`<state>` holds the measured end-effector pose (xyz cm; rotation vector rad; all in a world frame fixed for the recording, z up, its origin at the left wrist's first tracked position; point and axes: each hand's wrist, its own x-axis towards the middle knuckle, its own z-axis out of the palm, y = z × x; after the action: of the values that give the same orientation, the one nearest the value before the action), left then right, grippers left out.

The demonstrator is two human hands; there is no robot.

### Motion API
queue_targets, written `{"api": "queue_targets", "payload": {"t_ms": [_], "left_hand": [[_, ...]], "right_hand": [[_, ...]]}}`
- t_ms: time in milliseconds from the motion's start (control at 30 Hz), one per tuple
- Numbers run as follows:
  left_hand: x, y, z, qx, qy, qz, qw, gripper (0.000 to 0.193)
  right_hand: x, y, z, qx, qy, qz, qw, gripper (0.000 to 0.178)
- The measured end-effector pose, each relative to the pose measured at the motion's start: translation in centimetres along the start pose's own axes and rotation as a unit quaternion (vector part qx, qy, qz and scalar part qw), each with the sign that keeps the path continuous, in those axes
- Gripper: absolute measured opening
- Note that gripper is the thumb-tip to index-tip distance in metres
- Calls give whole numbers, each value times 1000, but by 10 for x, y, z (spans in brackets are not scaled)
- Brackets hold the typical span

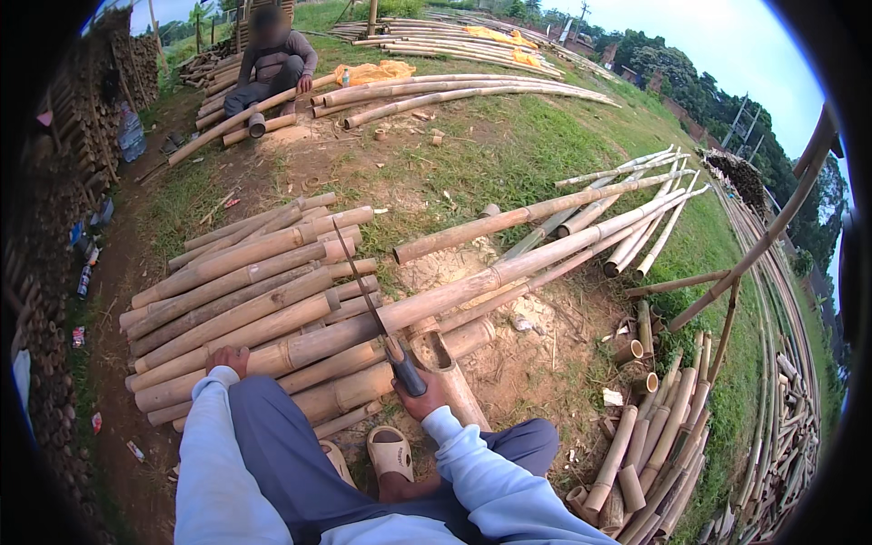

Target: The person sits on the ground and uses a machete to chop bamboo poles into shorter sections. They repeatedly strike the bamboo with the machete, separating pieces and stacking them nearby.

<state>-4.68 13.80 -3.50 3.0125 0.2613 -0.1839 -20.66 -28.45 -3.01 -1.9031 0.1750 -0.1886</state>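
Note:
A long bamboo pole point(454, 290) runs from beside my left knee toward the upper right. My left hand point(228, 361) rests over it near its left end, fingers curled on the surface. In my right hand point(423, 395) is the dark handle of a hand saw point(365, 295). Its narrow blade points up and away, crossing the pole at the middle of the view. Whether the teeth have entered the bamboo is not visible. Under the pole, near my right hand, lies a thick bamboo piece point(451, 378) with an opening cut in its top.
Several cut bamboo lengths point(245, 263) lie side by side at left. Shorter pieces point(649, 445) are heaped at right, near slanting bamboo posts point(727, 304). Sawdust point(445, 269) covers the ground beyond the pole. A person point(272, 64) sits at the far left beside long poles.

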Motion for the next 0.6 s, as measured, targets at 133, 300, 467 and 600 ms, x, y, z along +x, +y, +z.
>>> {"api": "queue_targets", "payload": {"t_ms": [133, 300, 467, 600], "left_hand": [[4, -4, 7, -4, 6, -3, 1000, 58], [21, -22, 28, 31, 12, 55, 998, 48], [21, -23, 32, 33, 30, 60, 997, 44], [10, -12, 15, 13, 20, 49, 998, 49]], "right_hand": [[-3, 0, 1, 14, 16, -14, 1000, 26], [-2, -6, 3, -10, 28, -15, 999, 25], [-2, 0, 3, 15, 31, -37, 999, 24], [-1, 5, 6, 2, 32, -28, 999, 25]]}}
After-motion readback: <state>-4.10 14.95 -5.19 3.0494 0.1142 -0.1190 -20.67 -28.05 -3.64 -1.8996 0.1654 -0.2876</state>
